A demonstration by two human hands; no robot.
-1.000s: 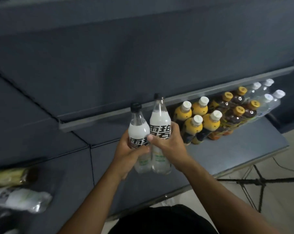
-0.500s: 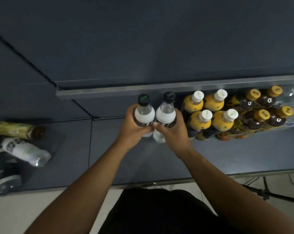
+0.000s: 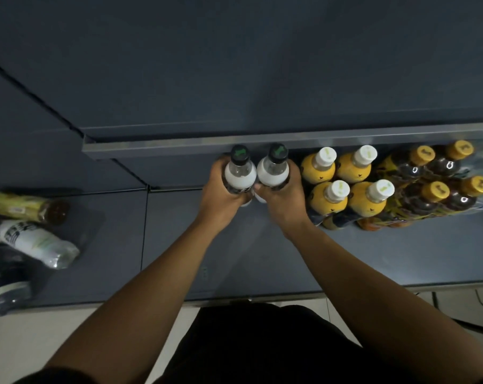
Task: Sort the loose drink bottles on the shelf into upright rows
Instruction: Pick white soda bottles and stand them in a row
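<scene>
The left hand (image 3: 221, 195) is gripping an upright clear plastic bottle of white drink with a black cap (image 3: 240, 174), and the right hand (image 3: 282, 198) is gripping a matching second bottle (image 3: 272, 171) touching it. Both are sitting at the far side of the dark grey metal shelf (image 3: 234, 259), just left of the upright yellow white-capped bottles (image 3: 329, 195).

a shop: grey metal shelf (image 3: 401, 259) with rowed drink bottles (image 3: 343, 184)

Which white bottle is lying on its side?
The white bottle at far left; the other two stand upright in the left hand and right hand.
</scene>
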